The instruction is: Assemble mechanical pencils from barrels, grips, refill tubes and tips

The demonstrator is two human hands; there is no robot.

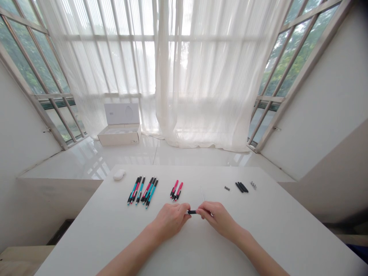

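Observation:
A short black pen part (192,212) lies level between my two hands above the table. My left hand (172,219) is closed round its left end, where a bit of lighter material shows at the fingertips. With thumb and fingers, my right hand (217,218) pinches the right end. The fingers hide how the ends look. Just beyond my right hand, a thin clear rod (202,193), like a pen refill, lies on the table. Several pink pen barrels with black clips (176,190) lie beyond my left hand.
On the white table (276,237), blue and pink pens (143,190) lie in groups at left, near a white rounded case (119,175). Black grips (242,187), small dark springs (227,188) and small silvery pieces (253,185) lie at right. An open white box (119,138) stands on the ledge.

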